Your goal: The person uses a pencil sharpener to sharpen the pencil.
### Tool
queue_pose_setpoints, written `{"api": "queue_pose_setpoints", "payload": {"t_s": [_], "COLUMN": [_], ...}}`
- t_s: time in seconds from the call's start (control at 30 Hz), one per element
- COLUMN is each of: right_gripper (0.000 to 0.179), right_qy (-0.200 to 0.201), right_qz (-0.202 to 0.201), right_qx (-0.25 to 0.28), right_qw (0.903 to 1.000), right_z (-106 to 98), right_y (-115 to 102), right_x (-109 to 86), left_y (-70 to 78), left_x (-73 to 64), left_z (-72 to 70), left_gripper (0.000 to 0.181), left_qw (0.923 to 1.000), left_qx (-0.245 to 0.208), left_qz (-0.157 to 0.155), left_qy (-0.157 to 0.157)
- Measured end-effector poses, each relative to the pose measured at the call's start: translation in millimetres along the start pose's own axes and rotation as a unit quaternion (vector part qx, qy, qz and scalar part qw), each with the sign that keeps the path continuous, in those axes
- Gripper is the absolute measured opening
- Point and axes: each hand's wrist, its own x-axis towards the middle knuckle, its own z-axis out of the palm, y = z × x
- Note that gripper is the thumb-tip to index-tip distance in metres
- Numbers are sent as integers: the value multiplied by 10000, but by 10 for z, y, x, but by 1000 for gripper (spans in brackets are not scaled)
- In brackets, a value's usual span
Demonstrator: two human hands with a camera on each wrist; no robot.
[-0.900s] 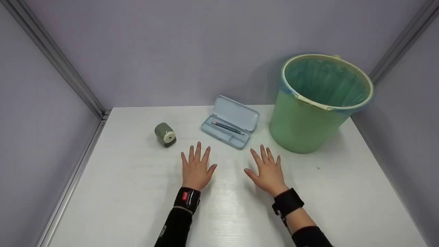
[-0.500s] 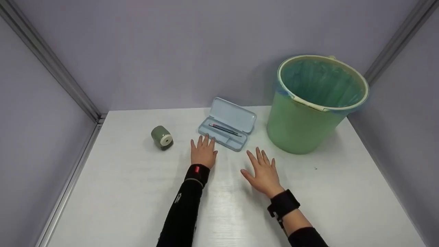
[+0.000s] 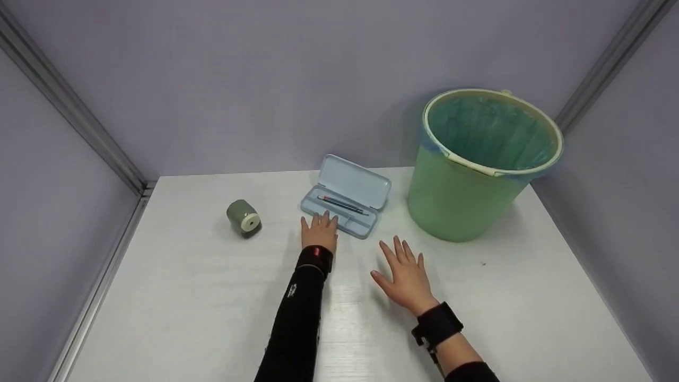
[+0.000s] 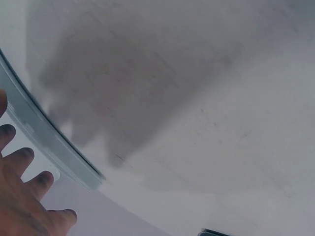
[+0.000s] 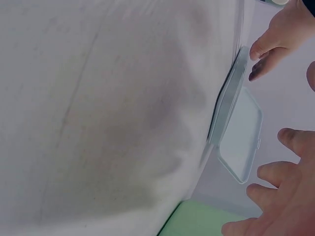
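A light blue pencil case [image 3: 347, 193] lies with its lid opened toward the back wall. Two slim pencil-like sticks [image 3: 342, 205] are in its tray. My left hand [image 3: 319, 233] is at the case's front edge, fingers spread and overlapping the rim in the head view. From the left wrist, those fingers [image 4: 22, 160] appear beside the case's side wall [image 4: 54, 142]. My right hand [image 3: 406, 278] hovers over the table to the right and nearer me, fingers spread, holding nothing. Farther left sits a small green cylinder [image 3: 240, 213] with a cream, holed end, resembling a pencil sharpener.
A large green bin [image 3: 451, 201] with a bag liner and cream rim stands at the back right, beside the case. The white table [image 3: 201, 297] is bounded by a grey back wall [image 3: 265, 79] and side panels.
My left hand has moved forward and slightly right, from bare table to the case's front edge. The right hand stays about where it was. The head view has shifted slightly.
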Motion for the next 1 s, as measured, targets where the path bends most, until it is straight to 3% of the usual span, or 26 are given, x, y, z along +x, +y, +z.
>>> {"api": "queue_pose_setpoints", "payload": {"t_s": [0.27, 0.53, 0.73, 1.0], "right_gripper": [69, 66, 65, 60], "right_qy": [-101, -137, -209, -155], "right_qz": [-35, -98, -83, -135], "right_qx": [27, -72, -181, -339], "right_qw": [9999, 9998, 9996, 9992], "right_z": [22, 46, 87, 138], "right_y": [-25, -33, -50, -57], "right_x": [12, 82, 127, 182], "left_y": [-7, 23, 67, 142], "left_x": [-54, -157, -323, -481], "left_z": [-53, -190, -244, -141], "left_gripper": [43, 38, 40, 40], "left_qw": [10000, 9989, 9980, 9957], "left_qx": [5, 106, -28, 47], "left_qz": [4, 453, 616, 906], "left_qy": [-70, -113, -126, -189]}}
